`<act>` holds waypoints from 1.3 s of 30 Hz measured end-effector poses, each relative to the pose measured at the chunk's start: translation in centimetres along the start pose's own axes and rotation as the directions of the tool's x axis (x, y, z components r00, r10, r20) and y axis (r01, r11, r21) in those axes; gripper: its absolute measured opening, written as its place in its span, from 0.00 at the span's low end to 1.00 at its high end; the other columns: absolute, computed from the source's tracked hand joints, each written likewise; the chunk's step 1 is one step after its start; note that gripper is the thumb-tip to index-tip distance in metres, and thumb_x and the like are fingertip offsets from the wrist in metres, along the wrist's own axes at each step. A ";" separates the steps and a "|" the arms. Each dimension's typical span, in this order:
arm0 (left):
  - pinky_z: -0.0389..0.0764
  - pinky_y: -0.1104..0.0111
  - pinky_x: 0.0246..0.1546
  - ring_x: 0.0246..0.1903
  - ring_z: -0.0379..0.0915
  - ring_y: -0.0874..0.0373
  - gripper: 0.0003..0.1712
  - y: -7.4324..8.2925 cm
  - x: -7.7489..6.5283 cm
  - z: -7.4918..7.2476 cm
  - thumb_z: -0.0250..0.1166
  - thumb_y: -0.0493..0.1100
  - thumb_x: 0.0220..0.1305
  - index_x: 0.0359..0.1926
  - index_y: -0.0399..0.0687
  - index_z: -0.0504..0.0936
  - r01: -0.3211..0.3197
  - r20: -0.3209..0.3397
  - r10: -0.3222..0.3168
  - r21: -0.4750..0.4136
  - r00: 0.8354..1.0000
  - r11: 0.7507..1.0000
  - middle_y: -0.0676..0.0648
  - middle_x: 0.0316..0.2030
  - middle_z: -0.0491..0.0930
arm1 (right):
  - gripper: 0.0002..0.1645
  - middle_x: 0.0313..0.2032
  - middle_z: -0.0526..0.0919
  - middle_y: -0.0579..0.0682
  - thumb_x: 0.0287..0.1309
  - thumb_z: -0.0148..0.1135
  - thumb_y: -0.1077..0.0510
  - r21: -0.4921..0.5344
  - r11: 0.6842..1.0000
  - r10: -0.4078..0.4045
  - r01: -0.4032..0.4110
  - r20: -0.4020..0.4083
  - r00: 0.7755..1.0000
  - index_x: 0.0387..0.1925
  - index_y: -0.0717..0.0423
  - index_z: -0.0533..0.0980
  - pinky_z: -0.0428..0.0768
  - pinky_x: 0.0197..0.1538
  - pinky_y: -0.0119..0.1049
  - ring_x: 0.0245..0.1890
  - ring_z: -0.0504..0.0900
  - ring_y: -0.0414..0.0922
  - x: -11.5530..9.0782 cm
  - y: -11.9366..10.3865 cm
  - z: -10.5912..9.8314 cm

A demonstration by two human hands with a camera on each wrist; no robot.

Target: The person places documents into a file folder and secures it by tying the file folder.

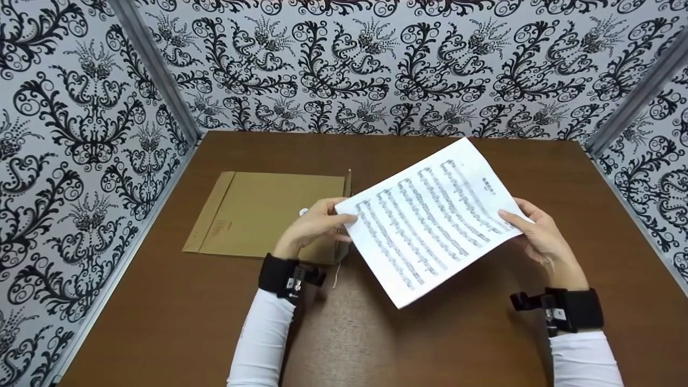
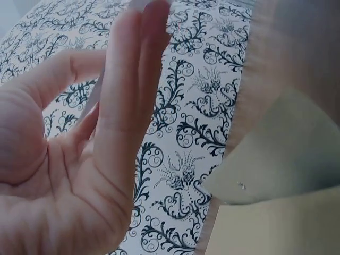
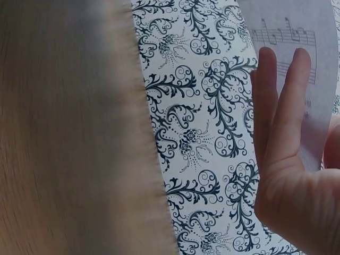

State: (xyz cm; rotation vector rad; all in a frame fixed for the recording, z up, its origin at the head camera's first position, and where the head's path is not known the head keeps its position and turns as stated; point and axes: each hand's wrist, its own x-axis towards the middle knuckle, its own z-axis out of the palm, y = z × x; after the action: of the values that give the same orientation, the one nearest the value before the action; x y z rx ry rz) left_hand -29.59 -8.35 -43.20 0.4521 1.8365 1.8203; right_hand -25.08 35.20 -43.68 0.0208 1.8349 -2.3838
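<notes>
A white sheet of printed music (image 1: 430, 223) is held tilted above the table between both hands. My left hand (image 1: 317, 223) pinches its left corner, thumb on the printed face and fingers behind. At the right edge my right hand (image 1: 543, 236) grips the sheet the same way, and the right wrist view shows the fingers (image 3: 289, 111) spread against its back, where staves show. Beneath and beside the left hand lies a flat brown cardboard envelope (image 1: 274, 209), its flap raised at the right end. Part of that flap (image 2: 281, 154) appears in the left wrist view.
The brown wooden table (image 1: 161, 317) extends around the hands. Patterned black-and-white walls (image 1: 344, 64) stand behind it and at both sides, with grey corner posts. A thin string (image 1: 337, 275) hangs from the envelope's right end.
</notes>
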 end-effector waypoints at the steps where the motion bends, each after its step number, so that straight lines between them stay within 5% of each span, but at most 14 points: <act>1: 0.89 0.69 0.35 0.35 0.86 0.60 0.24 0.0 0.1 0.1 0.59 0.33 0.72 0.66 0.31 0.73 -0.001 -0.017 0.000 -0.026 1.000 1.000 0.50 0.39 0.85 | 0.14 0.37 0.91 0.45 0.71 0.57 0.66 0.013 1.000 -0.006 0.006 -0.008 1.000 0.48 0.47 0.80 0.88 0.34 0.32 0.33 0.91 0.41 0.0 0.0 0.0; 8: 0.90 0.63 0.44 0.36 0.87 0.61 0.19 -0.3 0.9 1.5 0.60 0.34 0.72 0.60 0.31 0.74 -0.006 -0.110 -0.002 -0.072 0.994 0.997 0.48 0.40 0.87 | 0.12 0.35 0.91 0.45 0.70 0.58 0.66 0.067 0.997 -0.032 0.038 -0.082 0.996 0.46 0.47 0.81 0.88 0.34 0.31 0.32 0.91 0.40 0.0 0.0 0.2; 13: 0.88 0.68 0.36 0.33 0.86 0.62 0.19 -0.8 1.8 3.4 0.63 0.38 0.70 0.59 0.34 0.77 -0.009 -0.184 0.002 -0.041 0.983 0.999 0.45 0.41 0.88 | 0.12 0.36 0.90 0.46 0.69 0.60 0.66 0.107 0.993 -0.031 0.044 -0.115 0.993 0.47 0.48 0.80 0.88 0.34 0.30 0.33 0.91 0.40 0.1 0.0 0.3; 21: 0.89 0.64 0.36 0.34 0.89 0.58 0.19 -1.7 2.2 6.0 0.62 0.40 0.72 0.59 0.37 0.79 -0.103 -0.211 0.087 -0.068 0.974 0.992 0.35 0.48 0.88 | 0.11 0.35 0.88 0.45 0.68 0.61 0.65 0.119 0.992 -0.030 0.049 -0.157 0.987 0.47 0.48 0.79 0.88 0.34 0.30 0.32 0.90 0.40 0.2 0.1 0.6; 31: 0.89 0.67 0.35 0.33 0.89 0.57 0.18 -1.8 2.3 6.4 0.64 0.39 0.70 0.57 0.34 0.81 -0.129 -0.327 0.104 -0.054 0.939 0.990 0.33 0.46 0.88 | 0.10 0.35 0.87 0.44 0.67 0.63 0.64 0.106 0.994 -0.002 0.020 -0.169 0.986 0.46 0.47 0.78 0.87 0.35 0.29 0.32 0.90 0.39 0.5 0.4 1.1; 39: 0.88 0.69 0.36 0.33 0.89 0.57 0.19 -1.6 2.3 5.9 0.65 0.39 0.69 0.57 0.35 0.81 -0.102 -0.367 0.089 -0.016 0.926 0.995 0.33 0.47 0.88 | 0.11 0.35 0.90 0.45 0.69 0.60 0.65 0.082 0.997 0.002 0.006 -0.105 0.994 0.47 0.48 0.78 0.88 0.35 0.30 0.32 0.91 0.39 0.4 0.4 1.4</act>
State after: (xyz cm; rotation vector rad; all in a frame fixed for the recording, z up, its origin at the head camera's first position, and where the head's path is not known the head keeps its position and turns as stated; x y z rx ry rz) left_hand -27.95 -2.28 -44.87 0.1988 2.0493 2.1144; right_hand -25.36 33.70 -43.79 0.1561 1.7785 -2.5038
